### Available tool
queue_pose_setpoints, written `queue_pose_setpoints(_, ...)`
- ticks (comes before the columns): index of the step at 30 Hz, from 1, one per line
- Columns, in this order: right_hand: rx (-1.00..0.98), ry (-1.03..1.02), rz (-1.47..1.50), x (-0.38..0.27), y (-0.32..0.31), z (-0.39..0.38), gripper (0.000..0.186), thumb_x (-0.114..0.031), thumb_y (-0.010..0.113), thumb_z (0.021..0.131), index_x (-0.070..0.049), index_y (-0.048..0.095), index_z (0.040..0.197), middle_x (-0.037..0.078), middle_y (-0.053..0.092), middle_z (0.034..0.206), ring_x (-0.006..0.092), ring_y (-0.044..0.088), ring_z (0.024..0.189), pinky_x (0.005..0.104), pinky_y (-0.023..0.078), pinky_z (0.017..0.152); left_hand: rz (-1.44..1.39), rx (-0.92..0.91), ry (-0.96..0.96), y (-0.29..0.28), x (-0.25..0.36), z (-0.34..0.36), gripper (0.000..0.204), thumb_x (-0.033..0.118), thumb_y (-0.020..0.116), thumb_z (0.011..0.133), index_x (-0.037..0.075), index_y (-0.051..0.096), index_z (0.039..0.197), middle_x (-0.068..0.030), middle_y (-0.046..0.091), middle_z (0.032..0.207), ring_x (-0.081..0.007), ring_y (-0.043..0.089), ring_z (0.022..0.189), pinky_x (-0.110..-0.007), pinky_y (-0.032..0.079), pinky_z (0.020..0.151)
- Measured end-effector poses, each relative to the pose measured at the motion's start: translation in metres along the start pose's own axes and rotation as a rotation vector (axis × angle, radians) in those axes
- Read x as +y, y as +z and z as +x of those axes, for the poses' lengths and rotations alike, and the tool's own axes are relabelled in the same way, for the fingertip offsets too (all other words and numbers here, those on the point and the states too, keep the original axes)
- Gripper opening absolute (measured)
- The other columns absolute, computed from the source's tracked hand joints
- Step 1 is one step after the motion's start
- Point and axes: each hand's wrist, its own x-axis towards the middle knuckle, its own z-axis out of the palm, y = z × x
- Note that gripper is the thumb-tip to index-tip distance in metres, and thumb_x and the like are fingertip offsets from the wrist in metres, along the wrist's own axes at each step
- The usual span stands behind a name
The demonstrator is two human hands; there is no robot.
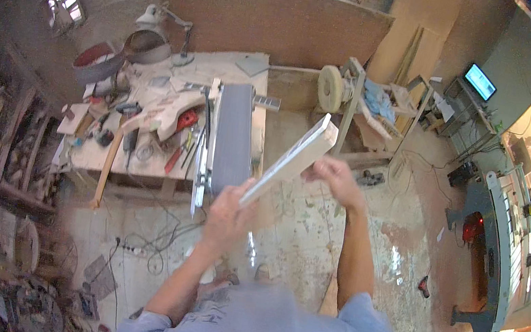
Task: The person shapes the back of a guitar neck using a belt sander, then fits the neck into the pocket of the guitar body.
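A long pale wooden board (301,151) with a light edge slants up and away from me, held in the air. My left hand (228,213) is wrapped round its lower end. My right hand (336,180) has its fingers curled at the board's right side, below its upper end; I cannot make out whether they grip it. Just beyond my left hand stands a belt sander (233,131) with a long dark belt, at the right end of a cluttered workbench (84,159).
A desk lamp (152,15), a pale guitar-shaped body (160,119) and scattered tools lie on the bench. A wooden frame with a disc wheel (329,88) stands beyond the board. Cables (164,247) cross the floor. A grey machine frame (484,267) stands at right, shelving (20,198) at left.
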Motion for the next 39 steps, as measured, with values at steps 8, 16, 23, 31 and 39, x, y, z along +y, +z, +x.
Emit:
queue_pose_setpoints(8, 0.018, -0.162, 0.145, -0.042, -0.026, 0.048, 0.049, -0.039, 0.043, 0.110, 0.002, 0.069, 0.122, 0.009, 0.072, 0.110, 0.0182, 0.066, 0.101, 0.0338, 0.052, 0.092, 0.436, -0.305, 0.011, -0.098, 0.009, 0.015, 0.052, 0.019, 0.070, 0.093, 0.015, 0.058, 0.143, -0.0164, 0.061, 0.101, -0.0346, 0.064, 0.084, -0.043, 0.053, 0.076)
queue_pose_setpoints(16, -0.582, -0.172, -0.508, -0.123, 0.051, 0.103, 0.051, -0.041, 0.053, 0.105, 0.003, 0.068, 0.126, 0.017, 0.067, 0.124, 0.0293, 0.061, 0.116, 0.0394, 0.047, 0.102, 0.749, -0.462, 0.356, -0.167, -0.011, 0.088, 0.057, 0.025, 0.069, 0.092, 0.027, 0.055, 0.147, -0.0104, 0.060, 0.105, -0.0263, 0.062, 0.093, -0.039, 0.054, 0.076)
queue_pose_setpoints(23, -0.131, -0.052, -0.686, -0.036, 0.078, 0.180, 0.048, -0.046, 0.068, 0.094, 0.002, 0.073, 0.095, 0.022, 0.072, 0.091, 0.0308, 0.069, 0.086, 0.0433, 0.052, 0.081, 0.905, -0.343, 0.428, -0.154, -0.101, 0.106, 0.063, 0.025, 0.067, 0.093, 0.033, 0.048, 0.152, -0.0148, 0.057, 0.106, -0.0321, 0.061, 0.094, -0.042, 0.054, 0.078)
queue_pose_setpoints(31, 0.368, -0.021, -0.772, 0.056, 0.103, 0.223, 0.044, -0.043, 0.077, 0.085, -0.001, 0.067, 0.076, 0.022, 0.068, 0.089, 0.0384, 0.066, 0.093, 0.0489, 0.050, 0.081, 0.920, -0.310, 0.168, -0.117, -0.145, 0.073, 0.077, 0.013, 0.066, 0.090, 0.040, 0.039, 0.157, -0.0155, 0.057, 0.106, -0.0325, 0.060, 0.085, -0.046, 0.049, 0.070)
queue_pose_setpoints(39, 0.286, 0.008, -0.962, 0.085, 0.130, 0.295, 0.063, -0.051, 0.051, 0.102, -0.009, 0.050, 0.149, 0.026, 0.039, 0.157, 0.0448, 0.029, 0.150, 0.0537, 0.024, 0.122, 1.033, -0.269, 0.026, -0.100, -0.159, 0.063, 0.081, 0.011, 0.063, 0.090, 0.042, 0.035, 0.159, -0.0143, 0.053, 0.105, -0.0324, 0.057, 0.088, -0.046, 0.047, 0.073)
